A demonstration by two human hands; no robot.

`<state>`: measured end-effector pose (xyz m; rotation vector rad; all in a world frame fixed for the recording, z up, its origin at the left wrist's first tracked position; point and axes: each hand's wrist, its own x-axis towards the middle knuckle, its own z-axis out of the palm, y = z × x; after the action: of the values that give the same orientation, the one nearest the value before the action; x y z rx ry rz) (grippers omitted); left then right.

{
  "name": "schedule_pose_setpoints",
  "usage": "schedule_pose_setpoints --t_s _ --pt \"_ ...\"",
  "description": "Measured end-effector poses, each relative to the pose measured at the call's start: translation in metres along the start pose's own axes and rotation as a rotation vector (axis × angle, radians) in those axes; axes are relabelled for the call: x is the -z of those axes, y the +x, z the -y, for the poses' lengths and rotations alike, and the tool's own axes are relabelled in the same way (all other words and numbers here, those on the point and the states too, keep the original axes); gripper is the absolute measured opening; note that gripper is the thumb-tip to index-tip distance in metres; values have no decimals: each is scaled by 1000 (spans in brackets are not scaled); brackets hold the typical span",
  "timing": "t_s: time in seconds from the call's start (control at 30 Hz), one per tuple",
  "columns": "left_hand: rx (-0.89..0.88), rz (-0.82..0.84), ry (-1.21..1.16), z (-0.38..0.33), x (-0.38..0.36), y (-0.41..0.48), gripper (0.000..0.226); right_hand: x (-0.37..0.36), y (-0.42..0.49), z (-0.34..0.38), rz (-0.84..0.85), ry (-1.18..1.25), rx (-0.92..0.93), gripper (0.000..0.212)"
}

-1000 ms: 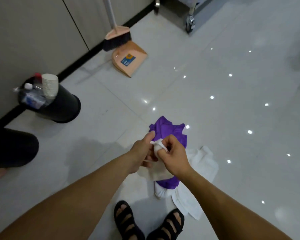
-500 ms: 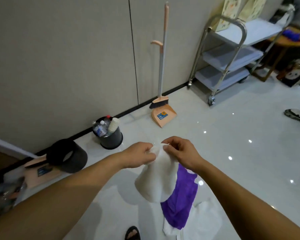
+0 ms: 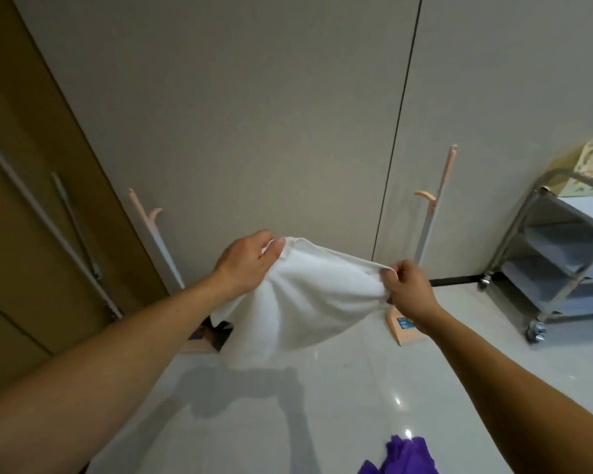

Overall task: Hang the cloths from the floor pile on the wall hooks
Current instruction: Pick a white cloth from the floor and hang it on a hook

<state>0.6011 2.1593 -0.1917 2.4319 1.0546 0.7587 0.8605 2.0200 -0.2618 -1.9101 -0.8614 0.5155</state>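
A white cloth [image 3: 298, 302] hangs spread in the air in front of the grey wall [image 3: 254, 114]. My left hand [image 3: 247, 263] pinches its upper left corner. My right hand [image 3: 408, 290] grips its upper right edge, so the top hem is stretched between the two hands. A purple cloth [image 3: 404, 455] lies on the floor at the bottom edge of the view. No wall hook shows in this view.
Two peach-handled brooms lean on the wall, one on the left [image 3: 154, 244] and one on the right [image 3: 435, 203], with a peach dustpan [image 3: 404, 328] below the right hand. A metal trolley [image 3: 558, 254] stands at the right. A brown door [image 3: 24, 206] is at the left.
The view has risen from the floor pile to the wall. The white cloth came up off the pile and my hands moved apart, spreading its top edge. The purple cloth stayed on the floor.
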Motion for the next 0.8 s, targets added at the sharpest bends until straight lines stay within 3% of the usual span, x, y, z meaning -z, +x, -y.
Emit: schedule_pose_setpoints --t_s 0.07,0.17,0.27,0.37,0.43,0.5,0.67,0.8 --pt "52 -95 72 7 26 -11 49 -19 -6 32 66 298 -49 13" --pt "134 -158 254 29 72 -35 54 -35 -17 72 275 460 -41 15" --pt "174 -38 365 55 125 -70 66 -46 -25 103 600 502 18 28" --pt "179 89 487 71 165 -104 56 -62 -33 134 727 326 86 23" --pt "224 37 404 80 183 -124 43 -79 -39 154 720 134 157 18" --pt "252 -6 299 87 199 -142 28 -99 -44 173 603 25 231 14" --pt "292 178 376 100 234 -175 14 -141 -56 221 306 -296 443 34" --pt "404 187 405 113 262 -195 17 -165 -69 252 247 -265 433 40"
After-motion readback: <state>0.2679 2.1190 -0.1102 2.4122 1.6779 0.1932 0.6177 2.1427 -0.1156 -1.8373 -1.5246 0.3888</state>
